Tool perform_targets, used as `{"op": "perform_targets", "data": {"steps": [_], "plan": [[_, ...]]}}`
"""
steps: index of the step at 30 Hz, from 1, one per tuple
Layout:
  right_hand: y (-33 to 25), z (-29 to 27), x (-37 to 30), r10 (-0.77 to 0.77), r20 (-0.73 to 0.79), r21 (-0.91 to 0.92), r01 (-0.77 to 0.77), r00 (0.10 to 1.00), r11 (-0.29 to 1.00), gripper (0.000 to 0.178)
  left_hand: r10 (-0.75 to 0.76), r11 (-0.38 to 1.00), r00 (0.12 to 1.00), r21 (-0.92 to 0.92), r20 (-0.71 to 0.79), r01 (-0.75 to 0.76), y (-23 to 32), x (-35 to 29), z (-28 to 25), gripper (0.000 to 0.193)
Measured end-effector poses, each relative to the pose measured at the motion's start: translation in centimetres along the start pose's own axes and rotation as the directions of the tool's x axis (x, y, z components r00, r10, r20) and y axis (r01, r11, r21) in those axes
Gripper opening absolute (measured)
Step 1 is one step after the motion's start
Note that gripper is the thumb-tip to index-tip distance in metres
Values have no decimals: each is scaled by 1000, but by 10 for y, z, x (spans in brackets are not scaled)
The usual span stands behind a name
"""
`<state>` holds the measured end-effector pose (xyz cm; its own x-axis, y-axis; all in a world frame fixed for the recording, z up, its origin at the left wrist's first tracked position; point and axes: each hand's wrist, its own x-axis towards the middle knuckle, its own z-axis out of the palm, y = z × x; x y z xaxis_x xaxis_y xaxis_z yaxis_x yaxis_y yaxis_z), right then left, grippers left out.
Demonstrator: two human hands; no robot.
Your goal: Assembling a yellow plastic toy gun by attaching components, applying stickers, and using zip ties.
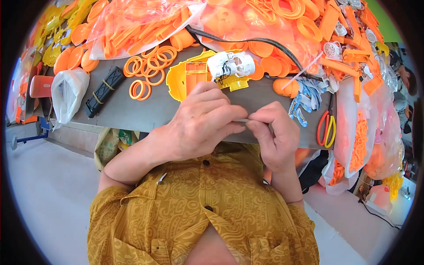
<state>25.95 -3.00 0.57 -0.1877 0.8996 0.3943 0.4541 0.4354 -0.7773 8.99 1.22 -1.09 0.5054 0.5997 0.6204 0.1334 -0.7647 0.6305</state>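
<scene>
Both of my hands meet over the near edge of the table. My left hand is closed, thumb and fingers pinching one end of a thin pale strip. At the strip's other end, my right hand pinches it between thumb and forefinger. What the strip is made of I cannot make out. Just beyond my left hand lies a yellow plastic shell, with an orange rectangular part on it. A white plastic part with dark wires rests on the shell's right side.
Orange rings and a black bundle tied with a band lie to the left, beside a white bag. Scissors with red and yellow handles and blue-white gloves are at right. Bagged orange parts cover the far side.
</scene>
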Motion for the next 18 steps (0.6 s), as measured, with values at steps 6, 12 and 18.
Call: {"op": "perform_targets", "data": {"steps": [6, 12, 18], "plan": [[10, -14, 22, 127, 7, 92, -127, 992, 988, 10, -43, 999, 998, -3, 38, 44, -4, -1, -7, 16], [26, 10, 64, -243, 102, -309, 263, 965, 914, 18, 70, 998, 997, 6, 37, -70, -16, -8, 6, 13], [27, 19, 72, -201, 143, -388, 242, 969, 889, 19, 52, 997, 995, 51, 88, -57, -14, -8, 7, 10]]}}
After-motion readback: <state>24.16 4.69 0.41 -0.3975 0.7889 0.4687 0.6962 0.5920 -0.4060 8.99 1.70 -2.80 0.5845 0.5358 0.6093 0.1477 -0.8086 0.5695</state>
